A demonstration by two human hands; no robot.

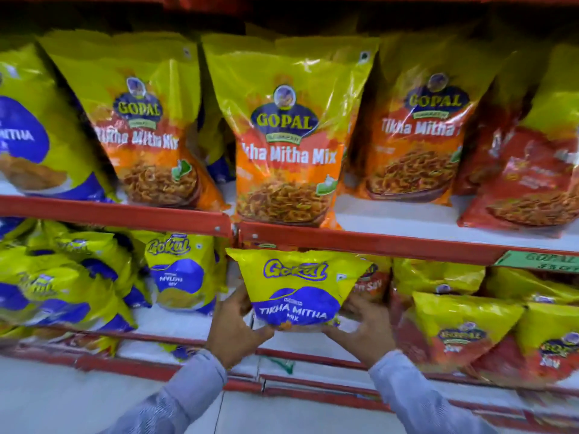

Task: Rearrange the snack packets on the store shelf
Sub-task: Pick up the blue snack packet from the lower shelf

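A yellow and blue Gokul Tikha Mitha Mix packet stands upright at the front of the lower shelf, just under the red rail. My left hand grips its lower left side and my right hand grips its lower right side. Both thumbs press on the packet's bottom edge. Behind it an orange and yellow packet is partly hidden.
The upper shelf carries large Gopal Tikha Mitha Mix bags. Gokul packets fill the lower shelf on the left, and red and yellow Gopal Sev packets lean on the right. A green price tag hangs on the rail.
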